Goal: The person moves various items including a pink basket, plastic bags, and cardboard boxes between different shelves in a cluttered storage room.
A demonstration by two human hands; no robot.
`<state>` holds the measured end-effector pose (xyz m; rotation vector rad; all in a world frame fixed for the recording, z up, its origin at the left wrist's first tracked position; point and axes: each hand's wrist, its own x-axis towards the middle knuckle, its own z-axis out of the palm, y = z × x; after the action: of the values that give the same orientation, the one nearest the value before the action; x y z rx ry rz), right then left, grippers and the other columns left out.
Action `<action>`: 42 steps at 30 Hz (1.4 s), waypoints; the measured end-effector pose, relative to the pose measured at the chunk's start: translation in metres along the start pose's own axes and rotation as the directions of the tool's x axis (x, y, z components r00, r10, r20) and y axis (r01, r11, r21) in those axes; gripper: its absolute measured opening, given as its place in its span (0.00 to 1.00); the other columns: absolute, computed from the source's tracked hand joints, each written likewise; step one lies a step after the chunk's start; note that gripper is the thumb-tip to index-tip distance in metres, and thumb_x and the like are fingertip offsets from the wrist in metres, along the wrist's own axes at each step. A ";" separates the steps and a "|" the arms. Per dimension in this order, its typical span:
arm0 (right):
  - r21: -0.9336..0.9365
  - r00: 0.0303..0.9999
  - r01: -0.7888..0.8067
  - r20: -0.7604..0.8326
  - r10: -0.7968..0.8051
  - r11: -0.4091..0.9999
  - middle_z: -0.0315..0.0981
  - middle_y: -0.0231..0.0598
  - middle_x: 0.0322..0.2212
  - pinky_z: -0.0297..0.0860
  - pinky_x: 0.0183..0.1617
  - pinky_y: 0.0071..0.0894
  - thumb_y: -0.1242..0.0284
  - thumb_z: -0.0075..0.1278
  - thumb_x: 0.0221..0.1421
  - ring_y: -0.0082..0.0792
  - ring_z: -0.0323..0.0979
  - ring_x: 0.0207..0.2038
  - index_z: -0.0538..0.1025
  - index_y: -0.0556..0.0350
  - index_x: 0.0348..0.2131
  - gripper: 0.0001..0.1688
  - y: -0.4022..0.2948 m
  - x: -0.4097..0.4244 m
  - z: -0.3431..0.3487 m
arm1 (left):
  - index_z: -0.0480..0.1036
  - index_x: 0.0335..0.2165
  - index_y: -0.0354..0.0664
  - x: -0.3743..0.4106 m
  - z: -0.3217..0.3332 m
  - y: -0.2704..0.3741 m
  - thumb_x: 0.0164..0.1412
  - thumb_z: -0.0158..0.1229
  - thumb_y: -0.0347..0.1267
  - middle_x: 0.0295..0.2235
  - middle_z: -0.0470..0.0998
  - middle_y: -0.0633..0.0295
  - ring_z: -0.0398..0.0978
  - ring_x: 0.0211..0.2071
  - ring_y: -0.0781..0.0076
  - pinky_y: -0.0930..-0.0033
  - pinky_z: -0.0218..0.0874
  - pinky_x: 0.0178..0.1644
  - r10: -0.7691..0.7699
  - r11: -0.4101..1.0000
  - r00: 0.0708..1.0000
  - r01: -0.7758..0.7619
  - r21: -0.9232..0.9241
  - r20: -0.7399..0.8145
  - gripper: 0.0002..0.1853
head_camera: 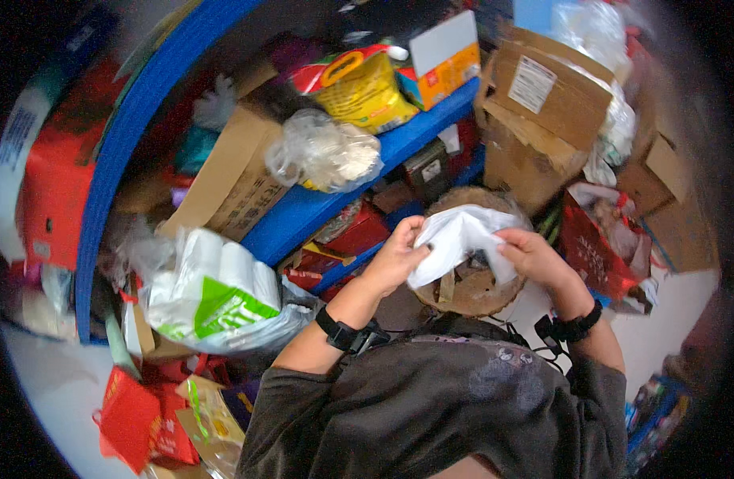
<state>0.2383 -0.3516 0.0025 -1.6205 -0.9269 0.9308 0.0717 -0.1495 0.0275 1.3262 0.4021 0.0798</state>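
Note:
A thin white plastic bag (456, 230) is stretched between both hands in front of my chest. My left hand (406, 254) grips its left edge between thumb and fingers. On the other side, my right hand (525, 254) pinches the right edge. Below the bag stands a round wooden block (492, 296), like a slice of tree trunk, with some small things on its top that the bag partly hides. Both wrists carry black straps with small devices.
Blue metal shelving (295, 215) holds a yellow snack bag (364, 90), a clear bag of pale items (331, 152) and boxes. Wrapped paper rolls (223, 287) lie left. Cardboard boxes (540, 120) and a red bag (600, 245) stand right; red bags (133, 419) lie lower left.

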 end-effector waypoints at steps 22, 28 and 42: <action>-0.775 0.940 -0.184 0.040 0.338 0.605 0.67 0.44 0.36 0.56 0.48 0.48 0.58 0.42 0.47 0.43 0.64 0.40 0.69 0.52 0.38 0.22 0.440 0.085 0.085 | 0.66 0.39 0.35 -0.051 -0.138 -0.047 0.53 0.48 0.31 0.34 0.71 0.61 0.68 0.34 0.74 0.71 0.60 0.39 -0.427 0.850 0.834 0.502 0.160 -0.348 0.14; -0.623 0.901 -0.354 -0.025 0.434 0.697 0.72 0.40 0.26 0.63 0.36 0.39 0.62 0.47 0.44 0.41 0.68 0.32 0.74 0.51 0.31 0.15 0.331 0.112 0.066 | 0.63 0.40 0.31 -0.080 -0.161 -0.068 0.52 0.50 0.30 0.37 0.69 0.59 0.66 0.38 0.74 0.73 0.57 0.44 -0.282 0.926 0.884 0.352 0.135 -0.373 0.18; -0.699 0.893 -0.238 0.116 0.435 0.675 0.55 0.49 0.47 0.61 0.44 0.42 0.66 0.45 0.49 0.44 0.59 0.46 0.55 0.57 0.51 0.32 0.354 0.121 0.054 | 0.61 0.43 0.33 -0.074 -0.107 -0.018 0.50 0.54 0.33 0.39 0.69 0.59 0.65 0.39 0.76 0.74 0.57 0.43 -0.224 0.948 0.947 0.266 0.176 -0.229 0.23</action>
<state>0.2834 -0.2918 -0.3677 -2.3946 -1.2773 1.1809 -0.0354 -0.0763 0.0085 1.4653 0.7674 -0.0351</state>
